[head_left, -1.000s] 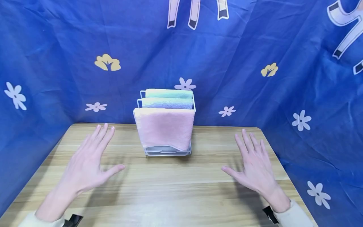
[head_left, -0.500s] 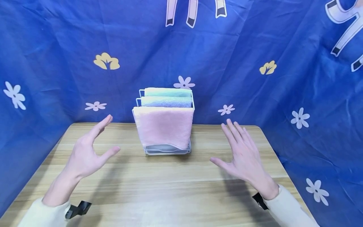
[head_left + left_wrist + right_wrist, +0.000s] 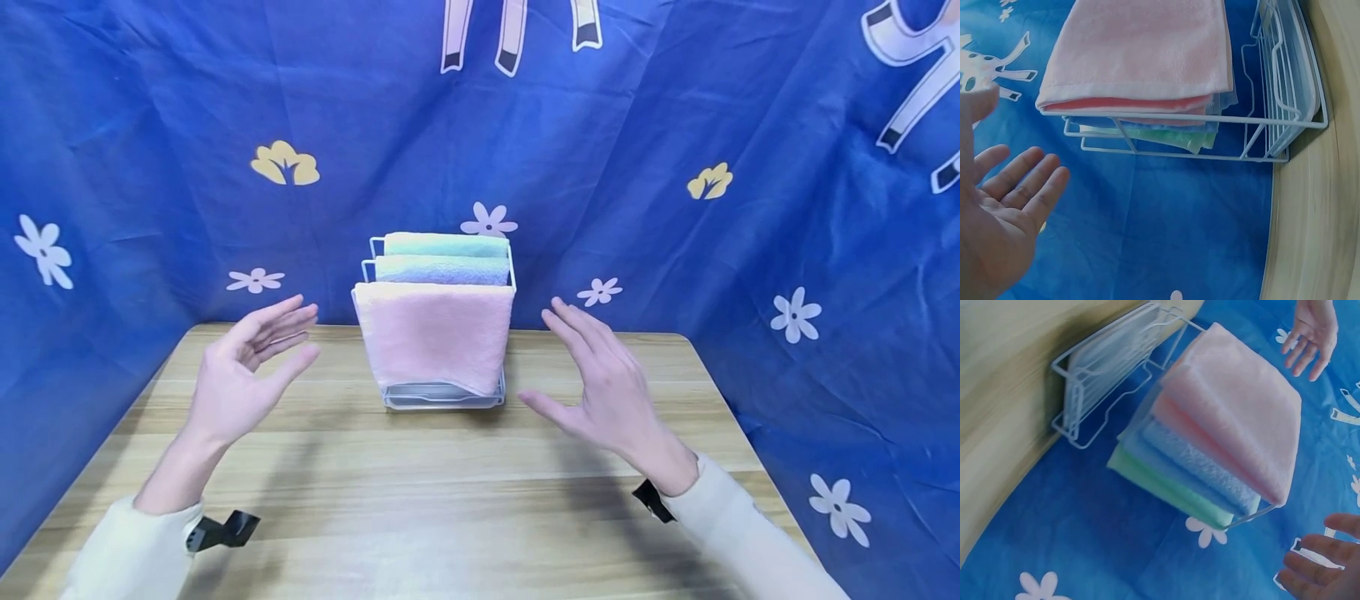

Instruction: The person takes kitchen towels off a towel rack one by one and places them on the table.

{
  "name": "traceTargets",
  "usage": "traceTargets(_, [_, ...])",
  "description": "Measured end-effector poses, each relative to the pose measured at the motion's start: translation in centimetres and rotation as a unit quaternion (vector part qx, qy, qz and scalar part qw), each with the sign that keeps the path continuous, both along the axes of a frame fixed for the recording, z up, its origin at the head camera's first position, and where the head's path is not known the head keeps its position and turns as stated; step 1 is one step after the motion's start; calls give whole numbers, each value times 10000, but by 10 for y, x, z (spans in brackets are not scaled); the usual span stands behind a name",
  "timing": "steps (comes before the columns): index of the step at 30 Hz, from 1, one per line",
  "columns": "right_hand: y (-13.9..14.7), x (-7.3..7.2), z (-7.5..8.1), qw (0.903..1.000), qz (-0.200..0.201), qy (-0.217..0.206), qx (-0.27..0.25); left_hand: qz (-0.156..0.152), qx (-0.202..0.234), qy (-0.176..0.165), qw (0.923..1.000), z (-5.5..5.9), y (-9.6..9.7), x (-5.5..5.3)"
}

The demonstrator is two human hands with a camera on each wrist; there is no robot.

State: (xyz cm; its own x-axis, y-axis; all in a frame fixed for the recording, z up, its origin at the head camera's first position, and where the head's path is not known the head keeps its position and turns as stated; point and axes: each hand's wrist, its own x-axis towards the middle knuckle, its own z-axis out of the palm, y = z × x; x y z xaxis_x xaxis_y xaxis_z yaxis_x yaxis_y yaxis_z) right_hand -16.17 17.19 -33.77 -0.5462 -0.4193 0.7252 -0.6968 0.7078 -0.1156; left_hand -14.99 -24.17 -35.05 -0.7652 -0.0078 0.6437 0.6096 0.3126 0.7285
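From the head view, the left hand (image 3: 240, 367) at 9 o'clock and right hand (image 3: 603, 387) at 3 o'clock float beside the pink towel (image 3: 433, 333), fingers spread, holding nothing. It hangs on the wire rack (image 3: 442, 398) mid-table. A rough grab might tip the rack.

The left wrist view shows the rack's wires (image 3: 1260, 134) up close.

The right wrist view shows the blue towel (image 3: 1200, 465) and green towel (image 3: 1166, 490) behind.

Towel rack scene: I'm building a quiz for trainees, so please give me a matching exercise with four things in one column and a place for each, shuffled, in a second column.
Things:
1. pink towel
2. green towel
3. left hand
4. right hand

Places:
A. rearmost bar of the white wire rack
B. in the air, right of the rack, touching nothing
C. front bar of the rack, facing the person
D. in the air, left of the rack, touching nothing

Pairs: 1-C, 2-A, 3-D, 4-B
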Motion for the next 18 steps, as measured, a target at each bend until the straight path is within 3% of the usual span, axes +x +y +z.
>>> traceTargets(7, [-16, -14, 15, 9979, 500, 48, -403, 310, 263, -515, 9978, 0, 6, -9])
traceTargets(13, [-29, -30, 28, 9926, 1104, -137, -494, 57, 853, -709, 9938, -1, 7, -21])
traceTargets(18, [-38, -42, 35, 9898, 1351, -126, -440, 57, 794, -774, 9938, -3, 7, -30])
